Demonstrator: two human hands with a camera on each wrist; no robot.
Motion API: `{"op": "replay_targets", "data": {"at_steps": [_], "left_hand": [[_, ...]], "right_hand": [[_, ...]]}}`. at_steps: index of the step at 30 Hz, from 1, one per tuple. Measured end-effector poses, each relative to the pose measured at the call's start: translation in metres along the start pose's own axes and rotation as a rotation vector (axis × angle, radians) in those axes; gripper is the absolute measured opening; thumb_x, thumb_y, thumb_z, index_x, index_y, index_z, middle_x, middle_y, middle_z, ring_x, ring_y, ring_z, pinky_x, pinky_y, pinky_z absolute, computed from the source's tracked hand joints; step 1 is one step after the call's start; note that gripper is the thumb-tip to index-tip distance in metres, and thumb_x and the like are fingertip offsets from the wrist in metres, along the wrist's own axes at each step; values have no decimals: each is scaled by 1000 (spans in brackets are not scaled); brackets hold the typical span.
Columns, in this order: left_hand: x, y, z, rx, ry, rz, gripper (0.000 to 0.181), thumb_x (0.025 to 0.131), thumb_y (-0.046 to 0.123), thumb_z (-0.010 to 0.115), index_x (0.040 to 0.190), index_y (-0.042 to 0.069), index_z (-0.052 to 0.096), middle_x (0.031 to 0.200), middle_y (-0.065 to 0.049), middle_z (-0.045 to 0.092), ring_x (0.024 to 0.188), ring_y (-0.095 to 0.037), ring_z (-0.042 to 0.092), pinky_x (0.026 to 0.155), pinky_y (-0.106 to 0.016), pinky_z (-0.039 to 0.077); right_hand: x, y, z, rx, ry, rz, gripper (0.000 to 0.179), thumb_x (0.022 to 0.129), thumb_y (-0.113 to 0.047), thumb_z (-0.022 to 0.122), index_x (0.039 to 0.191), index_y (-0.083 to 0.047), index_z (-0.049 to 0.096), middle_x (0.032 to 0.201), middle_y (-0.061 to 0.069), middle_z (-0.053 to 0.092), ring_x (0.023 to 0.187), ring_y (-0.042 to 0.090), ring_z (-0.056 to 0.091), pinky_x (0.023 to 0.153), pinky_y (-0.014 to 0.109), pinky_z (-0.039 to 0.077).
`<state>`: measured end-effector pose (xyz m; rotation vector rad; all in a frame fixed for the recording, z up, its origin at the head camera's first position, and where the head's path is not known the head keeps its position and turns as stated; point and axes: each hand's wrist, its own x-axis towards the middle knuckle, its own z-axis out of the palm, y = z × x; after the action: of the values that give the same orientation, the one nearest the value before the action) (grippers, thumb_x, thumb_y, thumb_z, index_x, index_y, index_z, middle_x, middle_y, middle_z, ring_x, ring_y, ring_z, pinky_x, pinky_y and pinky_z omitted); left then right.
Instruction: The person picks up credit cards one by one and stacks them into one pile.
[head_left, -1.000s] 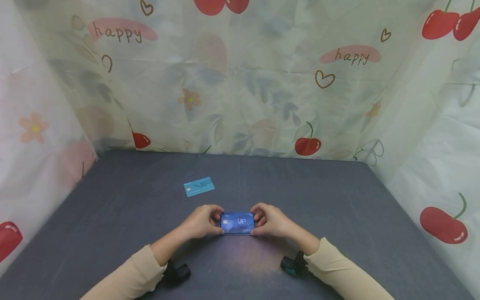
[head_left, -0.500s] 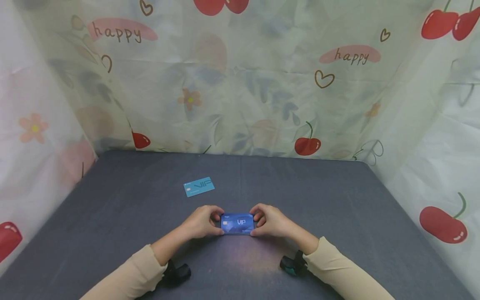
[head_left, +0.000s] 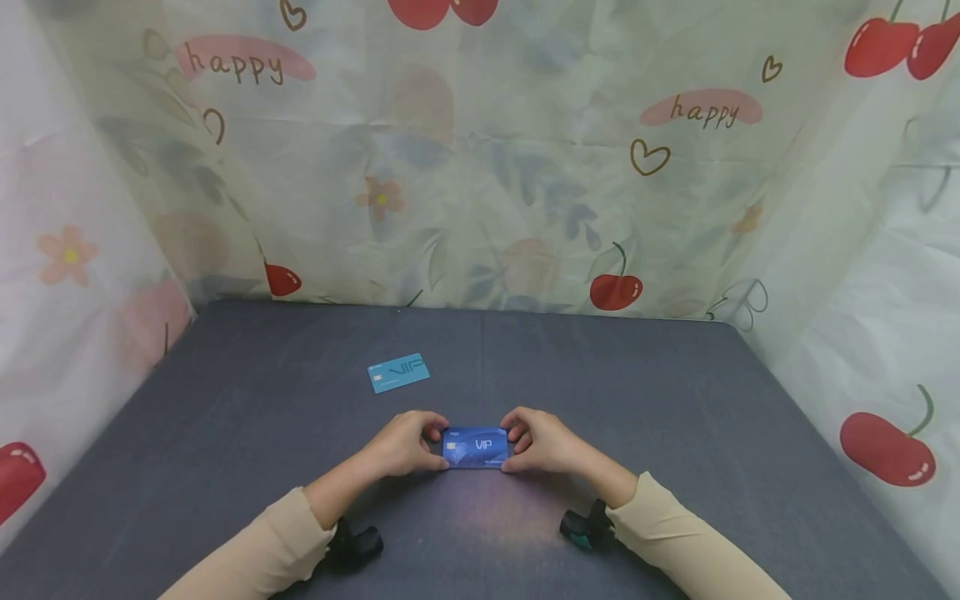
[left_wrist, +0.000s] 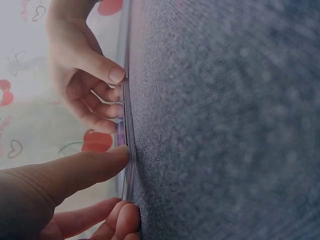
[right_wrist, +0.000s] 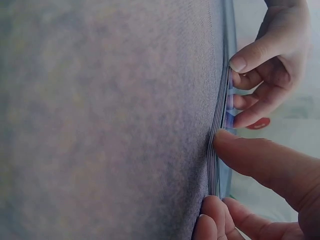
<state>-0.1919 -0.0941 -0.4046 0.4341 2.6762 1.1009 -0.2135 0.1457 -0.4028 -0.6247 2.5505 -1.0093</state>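
Note:
A stack of several thin cards lies flat on the dark grey table, a blue VIP card [head_left: 476,448] on top. My left hand [head_left: 403,443] holds the stack's left short end, thumb at the near corner and fingers at the far side. At the right end, my right hand [head_left: 545,442] grips it in a mirrored way. Both wrist views show the layered card edges [left_wrist: 129,115] in a neat pile, thumbs against the near edge. Farther back and to the left, a light blue VIP card [head_left: 398,373] lies by itself, slightly turned.
The grey table [head_left: 637,383] reaches back to a patterned curtain [head_left: 480,183] with cherries and hearts, which also closes in both sides. Black wrist-worn devices [head_left: 585,527] hang under the cream sleeves [head_left: 697,542].
The top blue card has slid slightly toward me, so the edge showing below it is now covered. Both hands stay almost in place; the light blue card has not moved.

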Motion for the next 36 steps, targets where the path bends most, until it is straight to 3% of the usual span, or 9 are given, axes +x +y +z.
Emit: {"op": "replay_targets", "data": {"at_steps": [36], "left_hand": [[1, 1, 1, -22, -1, 12, 51, 69, 6, 79, 116, -5, 61, 87, -6, 60, 65, -9, 50, 55, -19, 40]], "right_hand": [[0, -2, 0, -13, -9, 17, 52, 69, -12, 81, 113, 3, 56, 90, 8, 61, 77, 11, 56, 69, 23, 48]]}}
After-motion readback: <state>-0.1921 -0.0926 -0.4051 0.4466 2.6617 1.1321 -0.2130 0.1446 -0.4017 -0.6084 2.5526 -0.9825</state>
